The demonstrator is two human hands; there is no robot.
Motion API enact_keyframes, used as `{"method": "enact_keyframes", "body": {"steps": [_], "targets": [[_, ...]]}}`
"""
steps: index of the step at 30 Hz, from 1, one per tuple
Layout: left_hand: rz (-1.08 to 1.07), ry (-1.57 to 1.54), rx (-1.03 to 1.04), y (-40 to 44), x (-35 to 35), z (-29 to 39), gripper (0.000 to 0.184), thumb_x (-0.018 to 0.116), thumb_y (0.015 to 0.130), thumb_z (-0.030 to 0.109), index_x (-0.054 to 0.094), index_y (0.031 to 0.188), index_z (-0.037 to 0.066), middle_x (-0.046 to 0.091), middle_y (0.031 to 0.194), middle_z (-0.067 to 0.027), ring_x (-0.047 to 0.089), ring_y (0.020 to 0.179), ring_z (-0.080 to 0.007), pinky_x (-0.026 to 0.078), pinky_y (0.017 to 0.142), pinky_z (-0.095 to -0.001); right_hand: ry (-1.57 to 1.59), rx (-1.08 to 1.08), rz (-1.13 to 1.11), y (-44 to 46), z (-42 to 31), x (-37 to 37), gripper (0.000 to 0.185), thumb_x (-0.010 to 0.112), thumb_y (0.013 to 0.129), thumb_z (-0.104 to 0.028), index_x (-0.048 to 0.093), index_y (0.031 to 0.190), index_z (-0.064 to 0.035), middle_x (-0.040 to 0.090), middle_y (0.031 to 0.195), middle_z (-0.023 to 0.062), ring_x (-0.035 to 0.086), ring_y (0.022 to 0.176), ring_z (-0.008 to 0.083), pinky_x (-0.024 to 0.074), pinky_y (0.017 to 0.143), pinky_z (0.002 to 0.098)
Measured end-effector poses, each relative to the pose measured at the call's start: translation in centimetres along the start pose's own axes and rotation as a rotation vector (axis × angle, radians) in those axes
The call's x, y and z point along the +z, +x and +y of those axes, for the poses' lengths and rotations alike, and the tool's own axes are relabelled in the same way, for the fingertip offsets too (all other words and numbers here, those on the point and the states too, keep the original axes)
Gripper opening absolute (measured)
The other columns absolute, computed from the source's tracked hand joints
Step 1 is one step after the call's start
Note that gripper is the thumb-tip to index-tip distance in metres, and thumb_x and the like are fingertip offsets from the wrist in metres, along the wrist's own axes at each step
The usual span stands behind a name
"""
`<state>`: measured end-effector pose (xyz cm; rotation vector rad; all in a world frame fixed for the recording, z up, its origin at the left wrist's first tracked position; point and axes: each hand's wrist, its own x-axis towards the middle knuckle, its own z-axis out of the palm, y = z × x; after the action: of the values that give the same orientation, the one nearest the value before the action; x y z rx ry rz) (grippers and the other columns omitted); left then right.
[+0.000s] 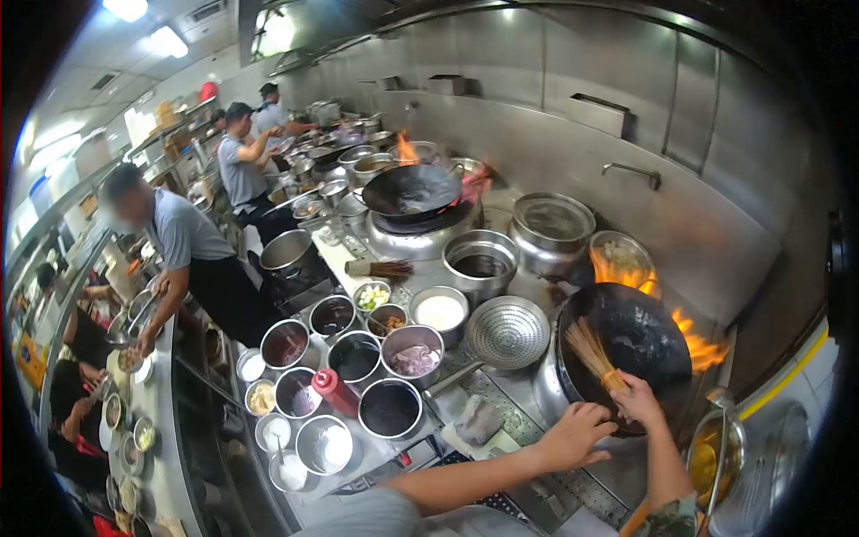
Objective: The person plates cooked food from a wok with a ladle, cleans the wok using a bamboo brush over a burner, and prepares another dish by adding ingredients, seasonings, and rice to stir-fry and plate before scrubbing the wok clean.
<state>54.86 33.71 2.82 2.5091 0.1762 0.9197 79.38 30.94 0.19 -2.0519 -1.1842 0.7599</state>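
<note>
My right hand [637, 400] is closed round the handle of a bamboo wok brush [591, 349], whose bristles reach into a dark wok [640, 313]. The wok sits on a burner, with flames [693, 340] rising past its far and right rim. My left hand [577, 437] hangs by the wok's near edge, fingers apart and holding nothing; whether it touches the rim I cannot tell. A perforated metal strainer ladle [508, 331] lies left of the wok. Near my left forearm is a crumpled grey cloth [479, 419].
Seasoning pots stand to the left, with a red squeeze bottle [333, 392] among them. A second wok [412, 192] sits over flame farther back. Another brush [380, 268] lies on the counter. A metal pot [716, 452] is at right. Several co-workers [192, 242] stand along the left.
</note>
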Motion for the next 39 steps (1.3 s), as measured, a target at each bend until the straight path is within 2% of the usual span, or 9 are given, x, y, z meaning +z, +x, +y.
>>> {"method": "enact_keyframes", "body": {"steps": [2, 5, 8, 12, 17, 22, 29, 33, 39], "targets": [[-0.018, -0.034, -0.046, -1.8, -3.2, 0.9, 0.042, 0.071, 0.075, 0.026, 0.058, 0.11, 0.008, 0.053, 0.108, -0.011, 0.048, 0.105, -0.0289, 0.037, 0.09, -0.0437, 0.119, 0.085, -0.272, -0.8, 0.8, -4.6, 0.045, 0.066, 0.081, -0.006, 0.056, 0.125, -0.0129, 0.064, 0.089, -0.0031, 0.061, 0.076, 0.0139, 0.055, 0.052, 0.0309], [-0.085, -0.049, -0.124, -3.8, -6.2, 1.6, 0.039, 0.071, 0.077, 0.025, 0.058, 0.11, 0.008, 0.053, 0.107, -0.0102, 0.049, 0.103, -0.0294, 0.039, 0.089, -0.0407, -0.838, 0.106, 0.4, 1.2, 7.5, -9.7, 0.041, 0.059, 0.083, -0.021, 0.056, 0.122, -0.0087, 0.063, 0.093, 0.0231, 0.063, 0.083, 0.0403, 0.0513, 0.071, 0.047], [-0.06, -0.023, -0.177, -4.5, -6.5, 2.0, 0.039, 0.071, 0.077, 0.024, 0.058, 0.11, 0.008, 0.053, 0.107, -0.0101, 0.051, 0.1, -0.0293, 0.04, 0.087, -0.0381, -0.616, 0.19, 0.89, 2.1, 0.8, -7.2, 0.039, 0.056, 0.086, -0.028, 0.055, 0.117, -0.0049, 0.064, 0.088, 0.0229, 0.063, 0.083, 0.0409, 0.0497, 0.07, 0.0514], [-0.124, -0.105, -0.111, -4.1, -6.3, 2.6, 0.034, 0.069, 0.079, 0.022, 0.059, 0.108, 0.008, 0.053, 0.106, -0.0096, 0.05, 0.098, -0.0278, 0.04, 0.085, -0.038, -0.477, 0.119, 0.333, 5.3, -2.2, -1.5, 0.053, 0.069, 0.076, -0.026, 0.055, 0.125, -0.0141, 0.065, 0.096, 0.022, 0.061, 0.096, 0.0388, 0.0489, 0.082, 0.0447], [-0.075, -0.038, -0.226, -8.8, -8.9, 2.3, 0.03, 0.067, 0.08, 0.02, 0.06, 0.105, 0.006, 0.052, 0.102, -0.0089, 0.05, 0.097, -0.0277, 0.04, 0.083, -0.0379, 0.429, 0.16, -0.331, -1.2, -0.8, -3.7, 0.049, 0.062, 0.083, -0.007, 0.05, 0.131, -0.0104, 0.056, 0.072, 0.0005, 0.051, 0.052, 0.0099, 0.0429, 0.044, 0.0258], [-0.016, -0.083, -0.3, -12.2, -11.1, 4.4, 0.027, 0.066, 0.079, 0.018, 0.056, 0.101, 0.005, 0.051, 0.1, -0.0124, 0.051, 0.095, -0.0312, 0.042, 0.08, -0.0409, -0.778, 0.14, 0.882, 0.5, 8.5, -8.8, 0.046, 0.049, 0.086, -0.018, 0.049, 0.131, -0.0127, 0.062, 0.088, 0.0239, 0.06, 0.082, 0.0418, 0.0453, 0.074, 0.0495], [-0.098, -0.247, -0.08, -12.4, -7.9, 6.3, 0.023, 0.064, 0.079, 0.017, 0.053, 0.094, 0.003, 0.049, 0.096, -0.0138, 0.05, 0.092, -0.0337, 0.042, 0.079, -0.0428, 0.154, -0.146, -0.026, 4.5, 5.6, 0.5, 0.058, 0.059, 0.082, -0.004, 0.043, 0.137, -0.0118, 0.059, 0.086, 0.008, 0.051, 0.047, 0.0137, 0.0417, 0.037, 0.0271], [0.003, -0.194, -0.37, -16.7, -10.5, 5.5, 0.022, 0.063, 0.08, 0.018, 0.054, 0.095, 0.004, 0.049, 0.094, -0.0134, 0.051, 0.09, -0.0331, 0.042, 0.077, -0.0428, 0.002, -0.119, -0.416, -4.2, 0.7, -6.5, 0.051, 0.058, 0.083, -0.018, 0.048, 0.13, -0.0014, 0.062, 0.091, 0.0113, 0.06, 0.07, 0.0234, 0.0508, 0.06, 0.0363], [0.054, -0.202, -0.275, -15.5, -9.9, 5.7, 0.022, 0.063, 0.081, 0.016, 0.054, 0.095, 0.003, 0.051, 0.094, -0.0135, 0.052, 0.092, -0.0334, 0.043, 0.078, -0.0425, -0.795, -0.34, 0.844, 9.9, 21.7, -10.3, 0.051, 0.061, 0.082, -0.021, 0.05, 0.126, 0.0028, 0.064, 0.099, 0.018, 0.061, 0.081, 0.0308, 0.0496, 0.075, 0.0391]]}}
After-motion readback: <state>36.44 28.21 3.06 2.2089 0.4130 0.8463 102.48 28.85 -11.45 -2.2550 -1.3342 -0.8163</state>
